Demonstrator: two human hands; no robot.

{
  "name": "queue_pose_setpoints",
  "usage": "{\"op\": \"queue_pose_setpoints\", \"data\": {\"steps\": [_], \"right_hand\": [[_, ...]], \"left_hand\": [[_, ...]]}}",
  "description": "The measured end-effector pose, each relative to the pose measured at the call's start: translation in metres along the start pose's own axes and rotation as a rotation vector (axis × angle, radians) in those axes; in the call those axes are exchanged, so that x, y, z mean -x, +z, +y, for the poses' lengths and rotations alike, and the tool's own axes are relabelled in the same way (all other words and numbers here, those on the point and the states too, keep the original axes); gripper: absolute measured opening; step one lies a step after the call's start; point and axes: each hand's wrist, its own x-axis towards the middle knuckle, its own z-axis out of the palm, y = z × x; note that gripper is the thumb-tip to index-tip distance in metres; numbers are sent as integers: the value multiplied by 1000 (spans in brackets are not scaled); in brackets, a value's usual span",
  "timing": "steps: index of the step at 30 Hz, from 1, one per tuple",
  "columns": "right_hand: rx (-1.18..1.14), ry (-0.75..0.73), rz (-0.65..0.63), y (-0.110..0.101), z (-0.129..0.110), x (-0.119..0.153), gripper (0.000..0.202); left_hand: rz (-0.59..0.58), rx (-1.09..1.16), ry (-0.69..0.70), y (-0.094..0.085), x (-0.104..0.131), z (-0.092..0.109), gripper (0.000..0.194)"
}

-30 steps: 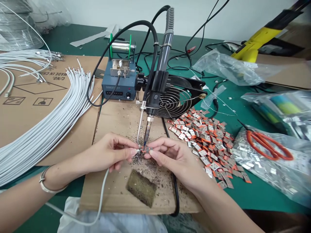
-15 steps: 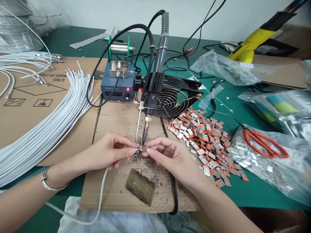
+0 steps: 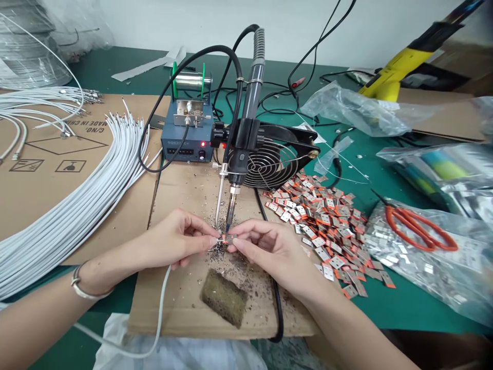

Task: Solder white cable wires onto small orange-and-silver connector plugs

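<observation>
Between thumb and fingers, my left hand (image 3: 185,239) pinches the end of a white cable (image 3: 160,303), whose length loops down toward my lap. My right hand (image 3: 262,244) pinches a small metal USB connector (image 3: 230,238) with an orange-red part, held against the cable's end. Directly above them is the tip of a soldering iron (image 3: 231,210), clamped upright in a stand; whether it touches the connector I cannot make out. A thin metal solder feed tube (image 3: 220,200) comes down beside the tip. Below my hands lies a worn brown sponge (image 3: 224,298) on cardboard (image 3: 177,313).
A blue solder feeder (image 3: 187,139) carries a solder spool (image 3: 188,80). Behind the iron leans a black fan (image 3: 273,162). Loose connectors (image 3: 331,221) are heaped at right, near orange-handled scissors (image 3: 419,226) on a plastic bag. White cables (image 3: 88,205) lie bundled at left.
Both hands stay almost in place at the iron's tip, with the cable end and connector still pinched. The whole view has shifted slightly.
</observation>
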Motion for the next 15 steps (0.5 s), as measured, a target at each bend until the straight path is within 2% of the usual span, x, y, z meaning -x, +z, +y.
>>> {"op": "queue_pose_setpoints", "data": {"steps": [15], "right_hand": [[9,25,16,0,-2,1,16]], "left_hand": [[54,21,-16,4,4,0,22]]}}
